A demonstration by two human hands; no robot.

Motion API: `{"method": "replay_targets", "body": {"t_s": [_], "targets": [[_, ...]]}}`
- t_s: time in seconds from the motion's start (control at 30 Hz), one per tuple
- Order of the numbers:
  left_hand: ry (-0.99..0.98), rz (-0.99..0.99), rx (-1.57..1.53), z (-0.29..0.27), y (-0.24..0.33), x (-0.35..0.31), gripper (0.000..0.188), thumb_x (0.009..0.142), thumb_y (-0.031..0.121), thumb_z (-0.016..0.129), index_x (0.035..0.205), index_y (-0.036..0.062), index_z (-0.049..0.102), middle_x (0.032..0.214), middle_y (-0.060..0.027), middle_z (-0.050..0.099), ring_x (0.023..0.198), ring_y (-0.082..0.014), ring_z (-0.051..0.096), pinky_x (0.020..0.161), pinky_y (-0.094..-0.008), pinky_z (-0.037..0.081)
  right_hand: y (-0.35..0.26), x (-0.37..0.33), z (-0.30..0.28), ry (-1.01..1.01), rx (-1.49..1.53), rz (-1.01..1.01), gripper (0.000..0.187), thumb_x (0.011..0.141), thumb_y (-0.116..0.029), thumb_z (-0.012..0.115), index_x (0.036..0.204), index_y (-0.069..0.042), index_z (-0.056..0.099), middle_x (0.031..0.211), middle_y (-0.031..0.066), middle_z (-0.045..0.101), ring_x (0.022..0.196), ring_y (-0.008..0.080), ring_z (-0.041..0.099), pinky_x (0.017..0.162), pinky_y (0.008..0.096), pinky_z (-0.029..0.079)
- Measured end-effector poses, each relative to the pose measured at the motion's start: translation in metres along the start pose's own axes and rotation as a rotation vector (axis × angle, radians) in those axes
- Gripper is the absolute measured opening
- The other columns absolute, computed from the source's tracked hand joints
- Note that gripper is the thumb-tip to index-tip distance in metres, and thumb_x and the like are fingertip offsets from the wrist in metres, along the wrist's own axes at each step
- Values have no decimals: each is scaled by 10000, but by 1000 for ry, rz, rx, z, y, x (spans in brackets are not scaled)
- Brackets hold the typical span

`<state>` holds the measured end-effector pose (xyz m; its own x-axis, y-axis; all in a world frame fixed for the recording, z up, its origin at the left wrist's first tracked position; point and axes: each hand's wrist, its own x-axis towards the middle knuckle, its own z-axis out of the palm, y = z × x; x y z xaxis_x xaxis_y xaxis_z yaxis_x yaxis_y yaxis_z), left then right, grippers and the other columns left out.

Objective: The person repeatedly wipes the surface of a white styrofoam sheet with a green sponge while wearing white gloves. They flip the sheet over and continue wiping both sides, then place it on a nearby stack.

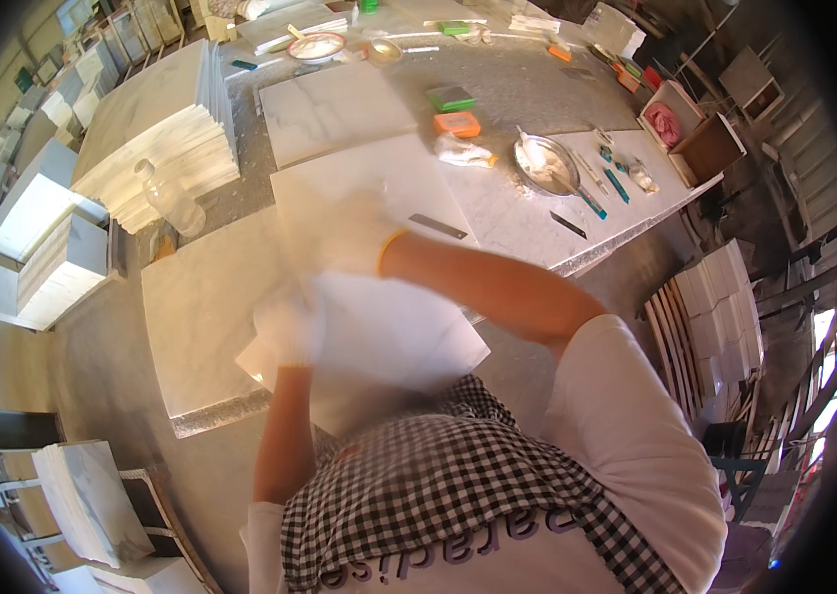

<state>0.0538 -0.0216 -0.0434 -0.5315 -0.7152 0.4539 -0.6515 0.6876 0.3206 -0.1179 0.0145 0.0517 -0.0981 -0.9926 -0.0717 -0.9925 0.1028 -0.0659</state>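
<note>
A pale stone slab (403, 332) lies nearest the person's body, just beyond the checked apron (408, 460), at the near side of the counter. In view it spreads mostly from left to right, one corner pointing right; blur and the apron hide enough that its true long axis cannot be told. The gloved left hand (290, 322) is the nearer one, overlapping the slab's left part. The gloved right hand (347, 238) reaches in from the right, farther out, beside the slab's far edge and over another pale slab (309, 188). Both hands are smeared by motion: they are near each other, but whether they touch, or whether either is closed on the slab, cannot be told.

A dark, thin blade (438, 227) lies to the right of the right hand; farther right stands a metal bowl (545, 165) with white paste. A clear bottle (171, 201) stands to the left.

Dark, shadowed lettering crosses the white shirt (497, 544) below the apron's checked cloth. No label can be made out on the bottle, nor any writing on the green block (451, 97) or orange block (457, 124) at the far side.
</note>
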Motion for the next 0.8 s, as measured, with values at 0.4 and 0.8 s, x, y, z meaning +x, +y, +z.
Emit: {"method": "replay_targets", "body": {"t_s": [0.4, 0.8], "targets": [[69, 63, -44, 4, -3, 1, 478, 997, 338, 538, 624, 54, 636, 586, -186, 593, 493, -397, 569, 501, -485, 444, 2, 5, 8, 128, -232, -10, 266, 814, -249, 609, 882, -59, 782, 815, 157, 732, 794, 368, 708, 717, 648, 470], [59, 53, -39, 3, 0, 2, 527, 990, 351, 539, 582, 35, 646, 586, -204, 606, 467, -393, 566, 493, -496, 446, 6, 4, 0, -3, -82, -99, 332, 844, -348, 600, 890, -58, 756, 923, 204, 735, 819, 421, 691, 710, 659, 439]]}}
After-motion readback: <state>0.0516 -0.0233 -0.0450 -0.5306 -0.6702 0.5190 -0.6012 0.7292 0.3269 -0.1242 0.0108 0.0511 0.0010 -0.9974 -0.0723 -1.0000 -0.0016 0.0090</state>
